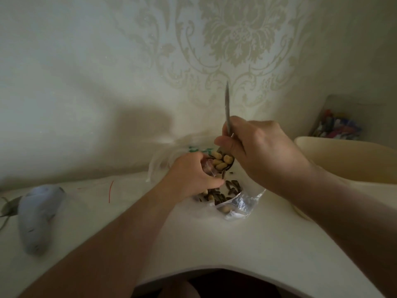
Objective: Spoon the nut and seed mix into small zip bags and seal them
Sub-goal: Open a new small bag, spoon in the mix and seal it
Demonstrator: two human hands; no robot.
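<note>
right hand (261, 151) clamped round spoon (227, 108), handle upright, bowl heaped with nut and seed mix (221, 162). just left and touching, left hand (194, 176) pinching open the small zip bag (209, 168), mouth facing the bowl. below, clear bag (242, 204) with loose mix on table (193, 239).

A metal spoon (223, 162) loaded with peanuts and striped seeds is tilting over a small clear zip bag (209, 168), with loose nut and seed mix (225, 191) lying mid-table.

Both bare forearms reach forward, the right hand (257, 151) raised with fingers curled tight, the left hand (191, 177) lower, fingers curled pinching.
</note>
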